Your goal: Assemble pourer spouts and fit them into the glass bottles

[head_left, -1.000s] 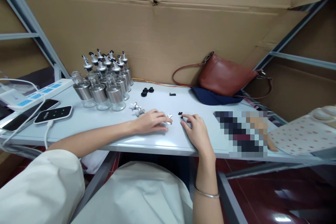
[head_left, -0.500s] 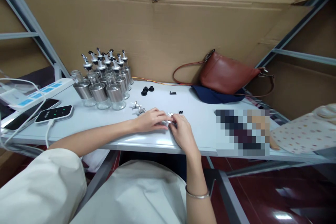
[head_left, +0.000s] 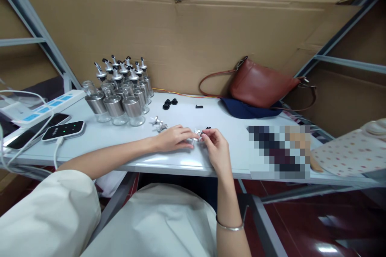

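My left hand rests on the white table with its fingers closed around a small silver spout piece. My right hand meets it from the right, its fingertips pinched at the same piece beside a tiny black part. Two more silver spout pieces lie just left of my left hand. A cluster of several glass and steel dispenser bottles stands at the back left. Small black caps lie behind my hands.
A brown leather bag on blue cloth sits at the back right. A power strip, a phone and a charging device with cables lie at the left. A spotted cloth covers the right end. Cardboard lines the wall.
My right hand slid left from the black parts to my left hand, then its fingers rose and pinched at the silver piece. My left hand stayed put.
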Demonstrator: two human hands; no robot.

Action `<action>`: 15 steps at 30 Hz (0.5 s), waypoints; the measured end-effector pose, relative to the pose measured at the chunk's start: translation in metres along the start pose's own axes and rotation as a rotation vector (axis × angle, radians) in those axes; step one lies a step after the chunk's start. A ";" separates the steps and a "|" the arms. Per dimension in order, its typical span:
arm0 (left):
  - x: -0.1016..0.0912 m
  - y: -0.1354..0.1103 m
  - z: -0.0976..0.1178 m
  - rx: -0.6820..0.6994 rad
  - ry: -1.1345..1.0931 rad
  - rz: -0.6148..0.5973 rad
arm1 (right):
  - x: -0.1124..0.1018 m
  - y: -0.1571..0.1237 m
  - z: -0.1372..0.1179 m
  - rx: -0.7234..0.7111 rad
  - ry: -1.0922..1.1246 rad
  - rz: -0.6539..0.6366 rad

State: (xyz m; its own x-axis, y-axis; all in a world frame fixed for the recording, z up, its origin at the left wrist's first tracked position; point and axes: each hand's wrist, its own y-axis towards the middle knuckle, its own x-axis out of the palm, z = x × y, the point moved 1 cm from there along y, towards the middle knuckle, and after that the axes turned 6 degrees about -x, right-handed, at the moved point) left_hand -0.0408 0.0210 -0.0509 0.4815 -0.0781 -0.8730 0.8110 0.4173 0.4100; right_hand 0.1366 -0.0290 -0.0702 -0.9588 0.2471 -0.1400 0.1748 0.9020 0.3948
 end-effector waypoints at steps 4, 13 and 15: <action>0.000 0.000 -0.001 0.015 0.007 0.006 | 0.000 0.000 -0.001 -0.005 -0.025 0.038; 0.002 0.001 0.000 0.107 0.125 -0.043 | -0.001 -0.002 -0.004 -0.016 0.108 0.033; 0.002 0.001 0.001 0.115 0.151 -0.043 | 0.000 -0.002 -0.005 -0.009 0.122 0.038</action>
State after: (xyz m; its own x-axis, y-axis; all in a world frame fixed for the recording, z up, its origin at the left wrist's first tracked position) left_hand -0.0384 0.0206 -0.0524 0.3976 0.0468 -0.9163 0.8664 0.3096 0.3918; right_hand 0.1356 -0.0329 -0.0667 -0.9717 0.2359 -0.0131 0.2104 0.8893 0.4060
